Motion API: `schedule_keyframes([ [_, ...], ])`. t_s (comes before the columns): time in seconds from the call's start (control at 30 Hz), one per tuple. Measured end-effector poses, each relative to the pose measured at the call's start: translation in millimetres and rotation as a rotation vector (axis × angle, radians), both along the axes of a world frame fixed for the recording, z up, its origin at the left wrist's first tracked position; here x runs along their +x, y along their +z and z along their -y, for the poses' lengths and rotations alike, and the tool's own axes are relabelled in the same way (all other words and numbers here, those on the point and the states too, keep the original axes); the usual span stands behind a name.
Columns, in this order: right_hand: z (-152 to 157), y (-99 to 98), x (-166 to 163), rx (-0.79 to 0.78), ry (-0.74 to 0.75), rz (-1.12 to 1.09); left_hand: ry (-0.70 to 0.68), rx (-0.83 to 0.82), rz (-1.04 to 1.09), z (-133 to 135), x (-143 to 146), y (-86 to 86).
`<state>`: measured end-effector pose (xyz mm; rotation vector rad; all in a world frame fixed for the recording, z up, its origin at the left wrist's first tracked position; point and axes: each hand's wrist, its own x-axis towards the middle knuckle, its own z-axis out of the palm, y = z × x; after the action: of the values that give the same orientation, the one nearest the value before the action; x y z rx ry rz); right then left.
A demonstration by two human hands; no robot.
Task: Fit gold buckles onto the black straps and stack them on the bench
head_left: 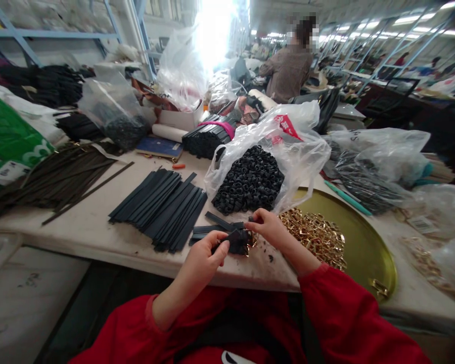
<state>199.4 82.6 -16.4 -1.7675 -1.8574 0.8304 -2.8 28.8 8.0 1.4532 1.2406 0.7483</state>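
Observation:
My left hand [207, 255] is closed, with thumb and fingers pinching a short black strap [237, 240] over the table's front edge. Just right of it, the fingertips of my right hand [267, 227] are pressed together around a small dark piece that looks like a black strap loop [251, 219]. Under and beside the hands lie a few more black straps [205, 230] and some gold buckles [252, 243]. A fanned pile of black strips [159, 207] lies to the left. Behind my hands, a clear plastic bag [303, 146] holds many black loops [248, 179].
Gold buckles [318, 237] are heaped on a round gold tray [375, 242] at right, near a teal pen-like tool [347, 197]. Brown strips [68, 177], a blue notebook [160, 146] and a bundle of strips [207, 136] lie farther back. A person [290, 71] is beyond the table.

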Motion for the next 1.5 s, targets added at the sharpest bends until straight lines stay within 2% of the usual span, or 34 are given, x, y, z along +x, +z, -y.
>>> schedule_keyframes([
  [0.1,29,21.5,-11,-0.207,0.004,-0.615,0.004,0.042,0.004,5,5,5.2],
  [0.2,55,37.1,-22,-0.245,-0.027,-0.844,-0.006,0.053,-0.011,13,9,10.2],
  [0.3,71,39.3,-26,-0.162,-0.060,-0.856,-0.052,0.093,-0.078,22,9,15.1],
  [0.4,81,34.4,-23,-0.059,-0.045,-0.777,-0.094,0.144,-0.161,31,7,18.8],
  [0.5,92,30.5,-21,-0.010,-0.050,-0.735,-0.143,0.128,-0.178,37,6,20.2],
  [0.67,108,26.2,-28,-0.030,-0.112,-0.759,-0.212,0.122,-0.141,43,10,18.6],
  [0.97,117,22.2,-39,-0.108,-0.202,-0.895,-0.187,0.075,-0.002,51,8,11.5],
  [1.17,121,19.6,-37,-0.221,-0.169,-1.100,-0.125,0.015,-0.030,44,1,5.6],
  [1.23,121,17.4,-36,-0.310,-0.167,-1.148,-0.119,0.009,-0.074,42,-1,2.9],
  [1.4,119,8.8,-37,-0.592,-0.045,-1.258,-0.139,0.031,-0.251,37,-3,1.4],
  [1.5,118,6.7,-37,-0.605,-0.070,-1.279,-0.151,0.063,-0.336,36,-3,4.0],
])
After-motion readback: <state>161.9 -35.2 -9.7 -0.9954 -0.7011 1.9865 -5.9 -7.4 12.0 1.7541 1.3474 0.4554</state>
